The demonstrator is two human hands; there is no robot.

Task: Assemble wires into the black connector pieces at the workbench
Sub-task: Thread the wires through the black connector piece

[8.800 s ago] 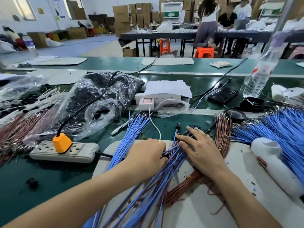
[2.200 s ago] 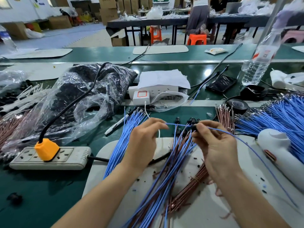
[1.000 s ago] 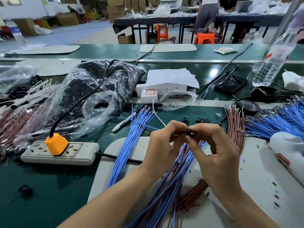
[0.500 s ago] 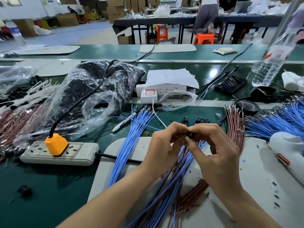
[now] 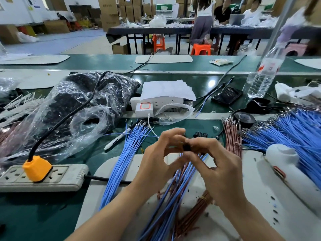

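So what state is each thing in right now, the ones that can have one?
left hand, fingertips pinching the black connector
right hand, fingertips pinching the connector too
black connector, held up between both hands
orange plug, plugged into the grey power strip
phone, lying flat, screen dark
water bottle, standing upright
plastic bag, mouth open

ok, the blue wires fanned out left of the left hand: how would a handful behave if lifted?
Probably floppy: the blue wires are thin, unbound and lie in slack curves, so a handful would likely sag and splay. Likely light for the same reason. The metal terminals at their far ends may snag, since strands cross there.
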